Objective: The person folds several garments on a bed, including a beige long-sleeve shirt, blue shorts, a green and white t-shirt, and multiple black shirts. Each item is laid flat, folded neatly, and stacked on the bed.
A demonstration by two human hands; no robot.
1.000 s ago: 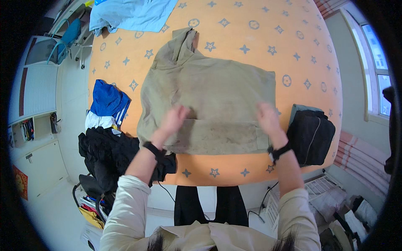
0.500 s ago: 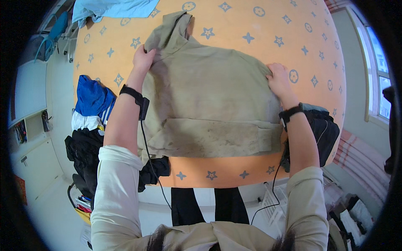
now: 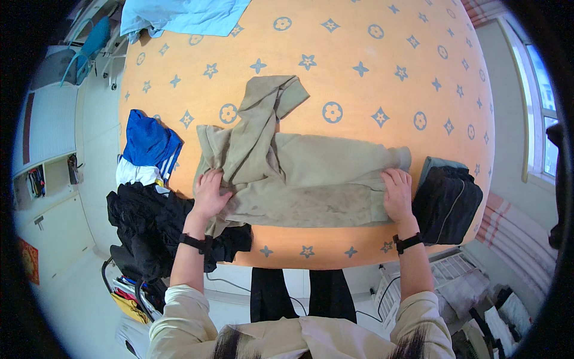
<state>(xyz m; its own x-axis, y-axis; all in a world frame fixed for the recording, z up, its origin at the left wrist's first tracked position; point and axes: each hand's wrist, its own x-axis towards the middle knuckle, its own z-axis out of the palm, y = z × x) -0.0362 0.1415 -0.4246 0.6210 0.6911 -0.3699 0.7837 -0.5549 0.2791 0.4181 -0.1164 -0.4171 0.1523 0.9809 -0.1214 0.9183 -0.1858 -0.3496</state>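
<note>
A khaki hooded sweatshirt point(image 3: 323, 173) lies near the front edge of the bed, its upper part folded back toward me. Dark smudges mark the fabric near its close edge. One gathered part of it, with the hood-like end, points away from me at left of centre. My left hand point(image 3: 210, 194) rests on the left side of the sweatshirt, thumb apart from the fingers. On the right end, just under the ribbed cuff, lies my right hand point(image 3: 396, 194), fingers spread over the cloth. Both palms face down, and neither appears to grip.
An orange patterned sheet point(image 3: 347, 90) covers the bed. Left of the sweatshirt lie a blue garment point(image 3: 149, 140) and crumpled black clothes point(image 3: 146, 224). A folded black stack point(image 3: 448, 206) sits at right. Light blue cloth point(image 3: 185, 17) lies at the far left. Black cables hang below the bed edge.
The sweatshirt's far part has come down toward me and lies folded over. Both hands moved nearer, from its upper corners to its lower sides, and loosened their hold.
</note>
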